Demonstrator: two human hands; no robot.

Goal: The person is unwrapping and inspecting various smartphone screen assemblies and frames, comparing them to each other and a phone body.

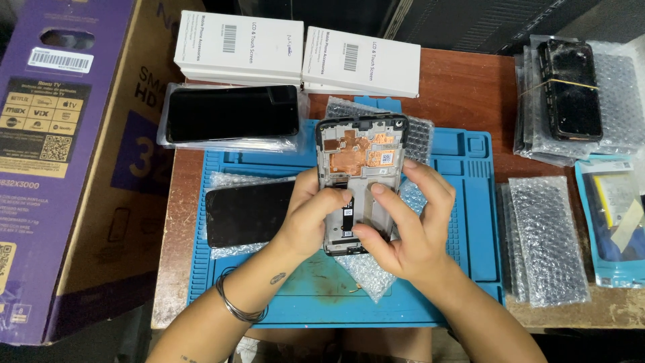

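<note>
Left hand: the left hand (pixel 310 214) is wrapped round the left edge of the phone frame (pixel 363 168), thumb laid across its lower back, fingers clamped on it.
Right hand: the right hand (pixel 410 225) grips the frame's right edge, forefinger and thumb pressed on the lower middle, closed tight on the frame.
Phone frame: held face down, inner side up, copper shielding showing in its top half, just above the blue work mat (pixel 463 202), over a sheet of bubble wrap (pixel 366 269).
Close by on the left: a dark screen panel (pixel 245 212) lies on bubble wrap on the mat, right beside the left wrist.
Further back: another dark panel in a clear bag (pixel 232 114), and behind it two white flat boxes (pixel 295 50) side by side.
Right side: a stack of bagged phones bound with a rubber band (pixel 571 91), loose bubble-wrap sleeves (pixel 544 235), a blue-edged packet (pixel 615 222) cut off by the picture's edge.
Left side: a large purple and brown carton (pixel 67 154) stands against the wooden table (pixel 463 87).
Wrist: thin metal bangles (pixel 235 302) on the left forearm.
Hard to tell: the frame's bottom end is covered by both hands; what the fingertips press there is hidden.
</note>
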